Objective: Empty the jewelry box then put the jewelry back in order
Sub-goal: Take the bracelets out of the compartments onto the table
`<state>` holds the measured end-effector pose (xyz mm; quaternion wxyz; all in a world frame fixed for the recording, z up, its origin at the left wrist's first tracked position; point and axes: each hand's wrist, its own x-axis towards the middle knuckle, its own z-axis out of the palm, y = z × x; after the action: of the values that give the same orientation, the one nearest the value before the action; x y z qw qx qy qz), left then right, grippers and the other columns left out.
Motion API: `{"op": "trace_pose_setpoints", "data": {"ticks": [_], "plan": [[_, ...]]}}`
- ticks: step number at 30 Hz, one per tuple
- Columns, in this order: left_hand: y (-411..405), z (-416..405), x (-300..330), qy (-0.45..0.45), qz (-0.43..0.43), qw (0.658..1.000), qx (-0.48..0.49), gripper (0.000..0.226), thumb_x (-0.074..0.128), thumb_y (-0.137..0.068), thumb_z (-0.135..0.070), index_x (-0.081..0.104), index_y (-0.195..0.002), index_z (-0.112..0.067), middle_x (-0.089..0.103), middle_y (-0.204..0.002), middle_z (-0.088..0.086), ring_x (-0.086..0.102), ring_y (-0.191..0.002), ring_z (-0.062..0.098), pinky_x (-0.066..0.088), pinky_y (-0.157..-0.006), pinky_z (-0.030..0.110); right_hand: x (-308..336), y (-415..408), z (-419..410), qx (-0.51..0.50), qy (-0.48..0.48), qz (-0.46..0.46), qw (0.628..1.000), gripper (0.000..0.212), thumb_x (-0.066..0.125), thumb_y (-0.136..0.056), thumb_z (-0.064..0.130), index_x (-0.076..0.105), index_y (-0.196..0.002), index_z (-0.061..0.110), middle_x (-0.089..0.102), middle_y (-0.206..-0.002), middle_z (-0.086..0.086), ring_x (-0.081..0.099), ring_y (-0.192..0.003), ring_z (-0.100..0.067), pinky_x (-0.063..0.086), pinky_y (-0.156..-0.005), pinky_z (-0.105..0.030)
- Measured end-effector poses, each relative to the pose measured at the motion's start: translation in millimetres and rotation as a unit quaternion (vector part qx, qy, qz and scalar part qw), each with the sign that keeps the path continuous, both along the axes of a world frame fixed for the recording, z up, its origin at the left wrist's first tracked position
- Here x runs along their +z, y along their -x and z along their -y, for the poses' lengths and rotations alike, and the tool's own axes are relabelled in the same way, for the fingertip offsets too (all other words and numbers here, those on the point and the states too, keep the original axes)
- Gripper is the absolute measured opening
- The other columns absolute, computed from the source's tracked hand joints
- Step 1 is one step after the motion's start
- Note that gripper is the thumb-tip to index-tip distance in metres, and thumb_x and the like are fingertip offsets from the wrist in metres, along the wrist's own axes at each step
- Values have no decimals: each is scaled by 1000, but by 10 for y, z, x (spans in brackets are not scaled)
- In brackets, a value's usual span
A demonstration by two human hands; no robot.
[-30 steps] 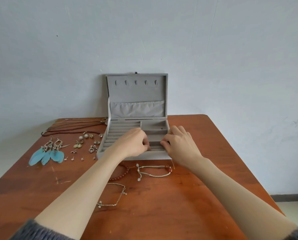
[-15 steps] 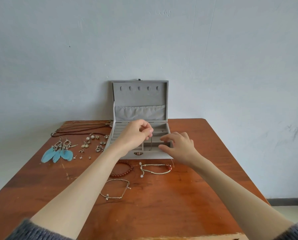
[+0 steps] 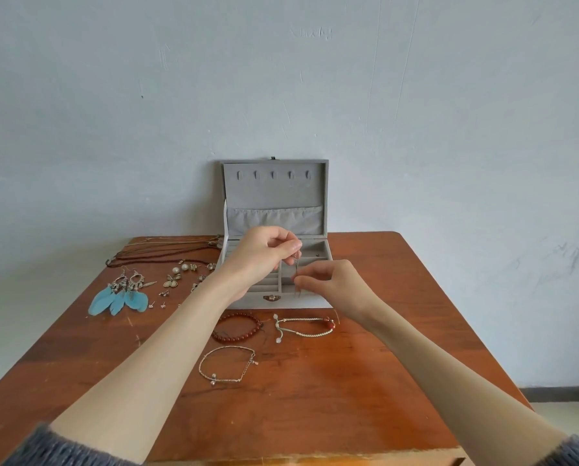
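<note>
Thin silver chain (image 3: 296,268) hanging over open grey jewelry box (image 3: 274,196) at far table (image 3: 399,331) edge. Pinched at top by left hand (image 3: 264,253), lower down by right hand (image 3: 335,284). Bracelets near, feather earrings (image 3: 120,297) left.

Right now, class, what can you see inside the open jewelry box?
Inside the jewelry box: grey ring rolls, mostly bare compartments, one small dark item at back right. The left hand and right hand pinch a thin chain above it, hiding the middle compartments.
</note>
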<state>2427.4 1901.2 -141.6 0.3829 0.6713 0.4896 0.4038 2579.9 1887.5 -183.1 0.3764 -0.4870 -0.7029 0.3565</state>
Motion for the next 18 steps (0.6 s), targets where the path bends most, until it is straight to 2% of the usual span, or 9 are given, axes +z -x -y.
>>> {"op": "trace_pose_setpoints", "data": {"ticks": [3, 5, 9, 11, 13, 15, 17, 18], "plan": [[11, 9, -9, -1, 15, 1000, 9, 14, 54, -91, -15, 62, -81, -18, 65, -75, -4, 59, -67, 5, 40, -59, 19, 42, -13, 33, 3, 15, -41, 999, 11, 64, -85, 20, 74, -86, 17, 71, -76, 9, 61, -73, 6, 46, -70, -7], [26, 28, -8, 7, 39, 999, 9, 14, 52, -92, -14, 62, -82, -16, 65, -74, -4, 60, -65, 4, 41, -58, 18, 74, -40, 76, 4, 39, -76, 996, 12, 62, -86, 20, 73, -82, 17, 70, -75, 8, 60, -70, 4, 44, -63, -4], [27, 114, -14, 48, 112, 992, -11, 15, 49, -94, -10, 59, -82, -12, 65, -72, -2, 63, -70, 7, 45, -61, 21, 112, -112, 187, 20, 116, -137, 983, 17, 54, -90, 19, 67, -81, 14, 69, -76, 1, 57, -76, -10, 35, -63, -22], [3, 170, -13, 92, 196, 975, -42, 16, 49, -93, -9, 56, -79, -13, 64, -69, -1, 63, -72, 13, 44, -62, 25, 116, -142, 244, 43, 148, -168, 974, 19, 53, -91, 18, 64, -77, 14, 63, -72, -1, 53, -72, -12, 31, -65, -28], [-1, 244, -12, 133, 296, 943, -76, 16, 50, -91, -10, 54, -76, -14, 62, -66, -1, 63, -71, 14, 43, -61, 26, 121, -163, 316, 70, 168, -191, 965, 27, 52, -92, 17, 60, -67, 13, 54, -68, -3, 47, -68, -12, 30, -67, -30], [28, 317, -38, 161, 373, 908, -100, 14, 53, -86, -13, 54, -73, -16, 58, -64, -2, 62, -70, 13, 42, -63, 26, 131, -183, 385, 91, 185, -200, 958, 28, 51, -93, 17, 56, -66, 10, 51, -65, -2, 44, -63, -11, 30, -65, -29], [67, 392, -89, 181, 403, 891, -101, 16, 54, -85, -15, 53, -69, -17, 52, -61, -2, 60, -70, 14, 42, -64, 27, 157, -210, 441, 98, 198, -199, 955, 24, 53, -92, 16, 57, -70, 9, 53, -66, -1, 45, -62, -11, 31, -63, -27], [77, 423, -122, 186, 388, 899, -84, 18, 54, -87, -15, 52, -69, -16, 50, -60, -2, 58, -70, 15, 41, -65, 27, 178, -226, 464, 95, 200, -192, 956, 22, 54, -91, 16, 59, -71, 8, 55, -68, -1, 47, -63, -11, 31, -63, -27]]}}
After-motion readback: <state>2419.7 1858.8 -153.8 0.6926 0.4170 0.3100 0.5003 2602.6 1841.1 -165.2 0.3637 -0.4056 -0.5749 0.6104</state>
